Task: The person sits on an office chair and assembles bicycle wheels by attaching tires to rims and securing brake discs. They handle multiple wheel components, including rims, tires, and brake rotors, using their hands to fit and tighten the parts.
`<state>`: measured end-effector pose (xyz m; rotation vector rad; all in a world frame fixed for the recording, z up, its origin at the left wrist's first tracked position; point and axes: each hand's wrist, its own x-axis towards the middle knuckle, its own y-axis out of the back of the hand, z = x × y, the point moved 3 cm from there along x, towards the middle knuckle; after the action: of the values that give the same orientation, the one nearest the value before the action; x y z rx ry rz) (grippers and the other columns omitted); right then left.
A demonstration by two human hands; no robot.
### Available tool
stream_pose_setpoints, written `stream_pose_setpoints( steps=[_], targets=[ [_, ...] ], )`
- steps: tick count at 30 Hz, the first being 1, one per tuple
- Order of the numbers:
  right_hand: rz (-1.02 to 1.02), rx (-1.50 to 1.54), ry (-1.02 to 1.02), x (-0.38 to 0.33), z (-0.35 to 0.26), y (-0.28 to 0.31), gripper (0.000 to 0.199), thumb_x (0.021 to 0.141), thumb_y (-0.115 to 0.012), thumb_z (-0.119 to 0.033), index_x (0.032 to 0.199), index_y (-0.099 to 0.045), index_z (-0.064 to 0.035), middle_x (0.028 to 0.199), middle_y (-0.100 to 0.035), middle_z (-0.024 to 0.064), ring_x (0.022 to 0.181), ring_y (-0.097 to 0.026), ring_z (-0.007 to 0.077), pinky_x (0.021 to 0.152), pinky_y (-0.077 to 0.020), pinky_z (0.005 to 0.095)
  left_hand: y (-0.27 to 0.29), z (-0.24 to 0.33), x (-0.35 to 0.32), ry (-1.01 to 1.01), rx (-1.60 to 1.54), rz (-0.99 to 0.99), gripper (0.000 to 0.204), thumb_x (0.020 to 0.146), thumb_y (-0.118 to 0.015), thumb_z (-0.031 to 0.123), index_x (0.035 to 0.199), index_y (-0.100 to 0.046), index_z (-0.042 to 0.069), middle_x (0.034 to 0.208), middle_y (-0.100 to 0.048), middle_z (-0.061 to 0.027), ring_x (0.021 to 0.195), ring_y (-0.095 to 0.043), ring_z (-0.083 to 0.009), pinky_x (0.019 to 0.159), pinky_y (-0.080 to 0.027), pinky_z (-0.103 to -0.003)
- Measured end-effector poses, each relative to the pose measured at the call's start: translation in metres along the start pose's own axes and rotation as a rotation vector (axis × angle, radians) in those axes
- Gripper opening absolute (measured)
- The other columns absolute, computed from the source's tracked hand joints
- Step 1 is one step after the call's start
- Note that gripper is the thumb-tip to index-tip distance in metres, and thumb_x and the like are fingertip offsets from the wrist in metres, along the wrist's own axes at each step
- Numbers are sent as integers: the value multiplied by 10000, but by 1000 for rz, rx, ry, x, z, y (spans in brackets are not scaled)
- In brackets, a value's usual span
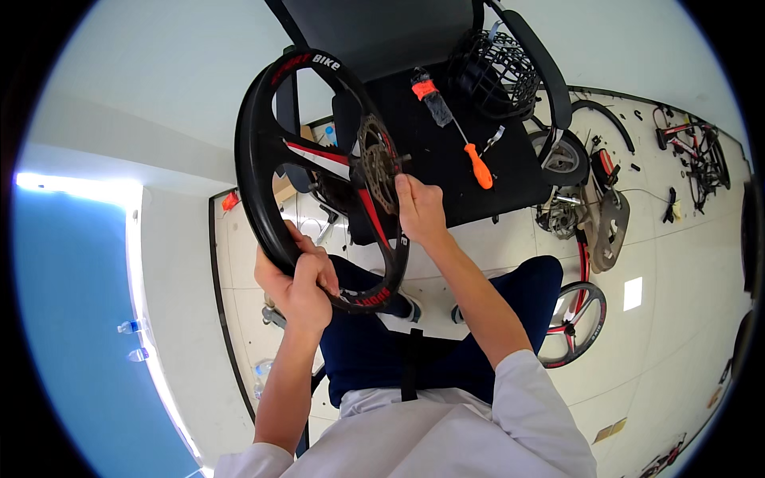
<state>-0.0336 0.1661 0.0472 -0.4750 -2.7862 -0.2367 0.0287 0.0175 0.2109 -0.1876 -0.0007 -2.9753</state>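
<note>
A small black bicycle wheel (251, 171) with red and white spokes is held up, tilted, in front of a chair. My left hand (296, 280) is closed around its tyre at the lower left. My right hand (420, 209) is closed at the hub, its fingertips against the brake disc (373, 155) just below the protruding axle; the exact grip is partly hidden. Beyond the wheel, an orange-handled screwdriver (480, 166) lies on the black chair seat (446, 203). A small metal piece (496, 137) sits next to its handle.
A black wire basket (496, 76) stands at the back of the seat, by the armrest (538, 68). Bicycle parts spread over the tiled floor at right, including another spoked wheel (596, 323) and a red and black frame (693, 143). Plastic bottles (137, 354) lie at left.
</note>
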Motion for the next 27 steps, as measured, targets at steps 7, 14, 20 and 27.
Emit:
stream_pose_setpoints(
  steps=[7, 14, 20, 27],
  targets=[
    [-25, 1, 13, 8, -2, -3, 372, 999, -479, -240, 739, -567, 11, 510, -445, 150, 430, -456, 316, 453, -364, 374, 8, 2, 13, 33, -25, -34, 107, 754, -417, -64, 858, -435, -45, 506, -397, -56, 334, -374, -113, 335, -331, -242],
    [-108, -145, 260, 30, 8, -7, 293, 938, -554, -209, 724, -560, -9, 560, -539, 185, 513, -569, 372, 463, -436, 424, 20, 4, 23, 106, -51, 26, 91, 755, -425, -52, 845, -432, -37, 492, -387, -52, 332, -370, -117, 328, -329, -248],
    [-248, -192, 467, 45, 10, 1, 234, 863, -609, -170, 691, -545, -25, 576, -552, 136, 522, -572, 336, 476, -445, 407, 23, 5, 21, 100, -24, 33, 95, 742, -428, -44, 835, -429, -26, 498, -390, -50, 332, -364, -112, 329, -332, -245],
    [-282, -99, 552, 53, 8, 4, 220, 811, -636, -156, 684, -530, -11, 581, -519, 146, 550, -546, 347, 500, -428, 426, 26, 2, 20, 96, -37, 34, 109, 729, -424, -47, 835, -423, -21, 504, -385, -45, 338, -362, -102, 332, -331, -242]
  ],
)
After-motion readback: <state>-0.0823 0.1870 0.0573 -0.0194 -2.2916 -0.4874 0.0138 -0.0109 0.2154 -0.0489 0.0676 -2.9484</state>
